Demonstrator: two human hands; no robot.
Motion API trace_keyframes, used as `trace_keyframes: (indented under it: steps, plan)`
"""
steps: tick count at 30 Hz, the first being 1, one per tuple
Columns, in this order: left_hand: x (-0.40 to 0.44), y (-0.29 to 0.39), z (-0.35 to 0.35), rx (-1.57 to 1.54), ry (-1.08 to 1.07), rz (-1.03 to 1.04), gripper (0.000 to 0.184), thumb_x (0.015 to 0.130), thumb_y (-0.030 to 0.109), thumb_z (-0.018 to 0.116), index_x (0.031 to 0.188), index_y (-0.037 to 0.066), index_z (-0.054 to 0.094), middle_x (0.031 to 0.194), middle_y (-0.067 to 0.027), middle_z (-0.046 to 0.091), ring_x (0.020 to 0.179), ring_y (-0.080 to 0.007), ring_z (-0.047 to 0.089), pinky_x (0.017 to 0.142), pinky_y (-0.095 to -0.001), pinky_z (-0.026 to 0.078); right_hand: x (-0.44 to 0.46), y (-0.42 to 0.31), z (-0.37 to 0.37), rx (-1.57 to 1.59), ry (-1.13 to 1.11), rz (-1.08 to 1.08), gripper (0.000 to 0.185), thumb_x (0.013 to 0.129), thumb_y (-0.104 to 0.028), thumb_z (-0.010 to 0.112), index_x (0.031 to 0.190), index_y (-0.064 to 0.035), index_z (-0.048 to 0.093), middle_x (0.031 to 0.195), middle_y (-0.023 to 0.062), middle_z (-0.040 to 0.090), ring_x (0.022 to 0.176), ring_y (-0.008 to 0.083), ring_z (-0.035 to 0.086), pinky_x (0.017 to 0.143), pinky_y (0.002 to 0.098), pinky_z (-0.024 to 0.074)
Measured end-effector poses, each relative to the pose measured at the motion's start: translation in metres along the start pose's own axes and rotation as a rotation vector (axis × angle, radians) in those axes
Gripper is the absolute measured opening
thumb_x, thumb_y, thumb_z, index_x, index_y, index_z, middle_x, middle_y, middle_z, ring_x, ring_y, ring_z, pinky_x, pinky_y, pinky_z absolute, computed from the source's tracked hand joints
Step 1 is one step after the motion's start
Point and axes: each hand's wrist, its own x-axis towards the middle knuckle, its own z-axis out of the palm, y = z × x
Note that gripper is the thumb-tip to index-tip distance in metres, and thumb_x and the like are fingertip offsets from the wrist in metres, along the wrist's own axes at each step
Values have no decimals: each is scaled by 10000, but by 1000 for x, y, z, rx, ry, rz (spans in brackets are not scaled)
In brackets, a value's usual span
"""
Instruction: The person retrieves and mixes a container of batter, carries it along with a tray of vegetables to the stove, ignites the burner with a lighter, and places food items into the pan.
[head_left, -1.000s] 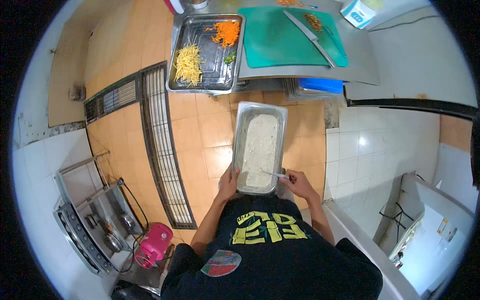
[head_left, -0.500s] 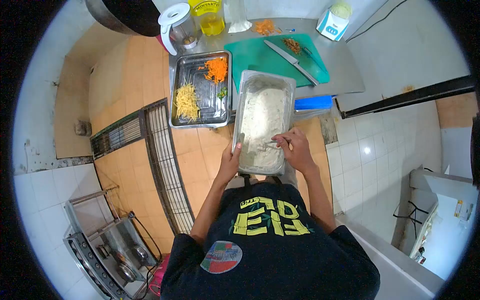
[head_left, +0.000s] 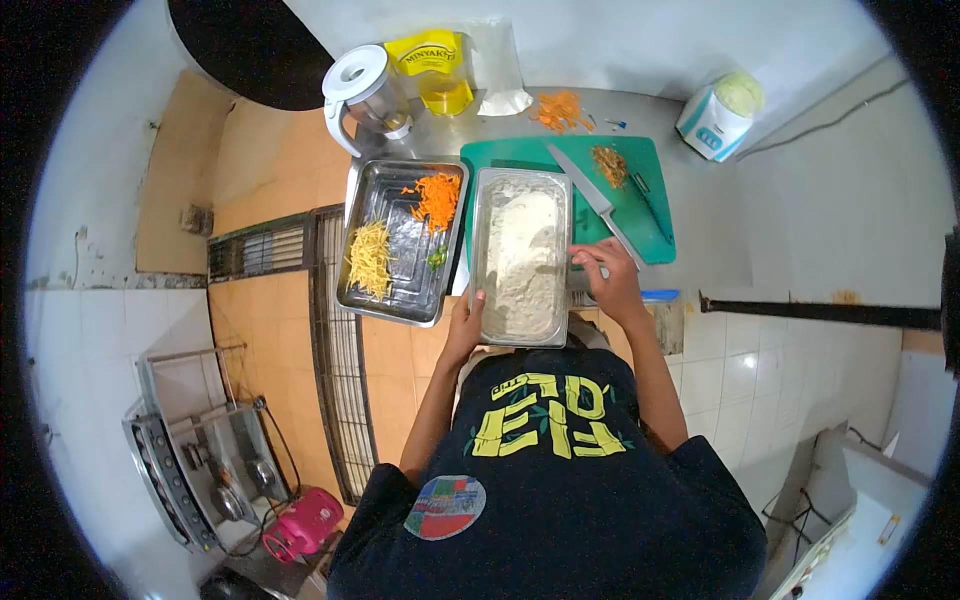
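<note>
A deep rectangular metal pan (head_left: 476, 250) holds a pale, thick, flour-like mixture (head_left: 522, 255). My left hand (head_left: 464, 325) grips the pan's lower left side, thumb over the rim. At the right rim, my right hand (head_left: 608, 278) is closed in a pinch; whatever it holds is hidden. To the left lies a shallow metal tray (head_left: 405, 270) with shredded orange carrot (head_left: 437, 200), pale yellow strips (head_left: 370, 260) and a few green pieces (head_left: 437, 258). Behind the pan and to its right, a green cutting board (head_left: 625, 225) carries a knife (head_left: 600, 205) and brown chopped bits (head_left: 609, 166).
Along the wall stand a blender jug (head_left: 375, 95), a yellow oil pouch (head_left: 440, 75) and a clear bag (head_left: 503, 85). Orange peelings (head_left: 562, 111) lie on the steel counter (head_left: 715, 220). A kitchen scale (head_left: 713, 125) bears something pale green. A blue object (head_left: 660, 296) shows by the counter edge.
My right hand has lifted from the mixture to the pan's right rim; the thin metal utensil seen in it before no longer shows clearly. The pan sits closer to the board, and the view has shifted.
</note>
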Motion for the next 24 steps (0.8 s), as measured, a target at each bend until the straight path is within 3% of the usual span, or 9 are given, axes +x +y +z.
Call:
trace_keyframes:
  steps: [5,8,10,15,20,21,24]
  plan:
    - [11,-4,20,39,173,-64,447,1086,321,464,1380,-14,495,1257,-104,600,1145,-169,545,1002,-314,427,53,47,-4,91,61,-80,192,968,-117,603,1064,-39,750,935,92,750,828,259,600,794,373,492]
    - [10,-5,18,-233,154,-149,469,1090,333,450,1408,-11,474,1291,-112,589,1170,-183,546,1020,-321,429,87,55,4,39,32,-17,201,977,-126,587,1068,-51,750,956,101,745,857,289,617,812,395,493]
    - [6,3,24,-381,165,-213,495,1097,327,435,1461,-9,438,1384,-114,554,1268,-208,517,1083,-329,403,100,66,24,-8,20,15,215,985,-174,584,1056,-75,762,971,103,745,925,315,639,855,422,488]
    - [16,0,22,-387,118,-214,475,1099,288,429,1476,-2,424,1385,-118,554,1270,-213,522,1085,-354,412,80,59,42,-133,-55,-190,161,939,-189,619,954,-139,771,932,45,740,857,265,595,759,417,408]
    - [21,-11,18,-415,101,-230,456,1090,273,456,1471,24,436,1363,-113,563,1256,-209,520,1065,-351,419,35,53,26,-152,-256,-81,187,952,-234,624,927,-126,774,844,31,710,847,243,571,800,386,401]
    - [25,-18,14,-387,75,-221,404,1088,267,449,1446,80,435,1309,-92,573,1192,-238,582,987,-423,516,31,49,20,-145,-315,-55,188,962,-218,615,939,-117,772,839,19,712,844,225,564,799,369,398]
    - [32,-26,8,-389,36,-262,412,1086,283,460,1444,82,427,1335,-96,555,1192,-237,579,977,-432,522,38,49,6,-36,-367,60,228,996,-218,575,949,-106,768,818,23,727,815,213,573,818,347,405]
